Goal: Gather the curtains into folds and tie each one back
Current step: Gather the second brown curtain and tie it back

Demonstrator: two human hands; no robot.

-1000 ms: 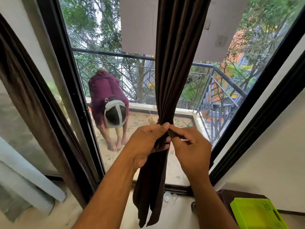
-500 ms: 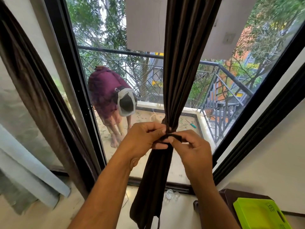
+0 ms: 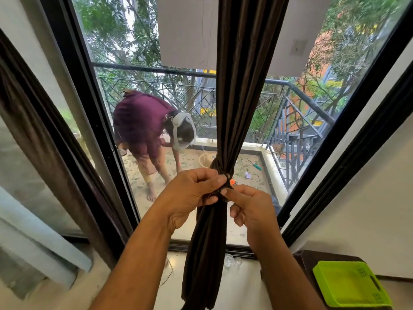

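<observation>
A dark brown curtain (image 3: 241,90) hangs in front of the window, gathered into tight folds at its waist. A brown tie band (image 3: 221,170) wraps round the gathered part. My left hand (image 3: 190,193) pinches the tie's end at the knot, fingers curled. My right hand (image 3: 252,209) pinches the other end just right of the knot. Below the hands the curtain's tail (image 3: 203,253) hangs loose to the floor. A second brown curtain (image 3: 44,135) hangs along the left edge of the frame.
The black window frame (image 3: 98,121) stands left of the curtain. Behind the glass a person in a purple top (image 3: 143,124) bends over on the balcony. A green tray (image 3: 348,285) lies on a dark cabinet at the lower right. Small glass pieces (image 3: 231,260) lie by the sill.
Both hands have shifted slightly right and the tie now sits wrapped round the folds. My right hand has dropped a little lower. The person outside has moved to the right.
</observation>
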